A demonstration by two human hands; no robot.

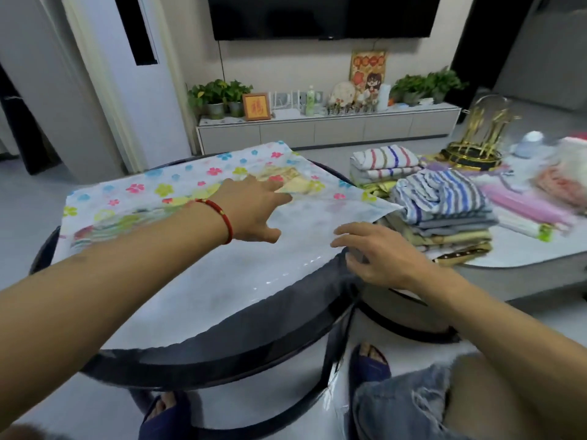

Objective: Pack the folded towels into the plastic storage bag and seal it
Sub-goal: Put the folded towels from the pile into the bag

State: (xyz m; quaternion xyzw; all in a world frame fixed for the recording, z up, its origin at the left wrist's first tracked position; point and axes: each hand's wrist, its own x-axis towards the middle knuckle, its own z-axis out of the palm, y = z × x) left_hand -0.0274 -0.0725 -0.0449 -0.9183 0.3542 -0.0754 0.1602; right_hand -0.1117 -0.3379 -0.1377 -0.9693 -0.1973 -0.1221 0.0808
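Observation:
A clear plastic storage bag [197, 274] printed with coloured flowers lies flat across a round dark table [222, 360]. Folded fabric shows faintly through its far half. My left hand [254, 211], with a red bracelet at the wrist, lies palm down on the bag's middle, fingers spread. My right hand [378, 252] rests at the bag's right edge, fingers curled on the plastic rim. A stack of folded towels [444, 214], striped blue and grey on top, stands to the right on a lower white table. Behind it lies a second folded striped towel pile [384, 163].
On the white table [524, 249] sit pink packaged items [521, 204] and a gold stand under a glass dome [476, 144]. A TV cabinet [327, 128] with plants runs along the far wall. My knees and slippered feet are under the round table's near edge.

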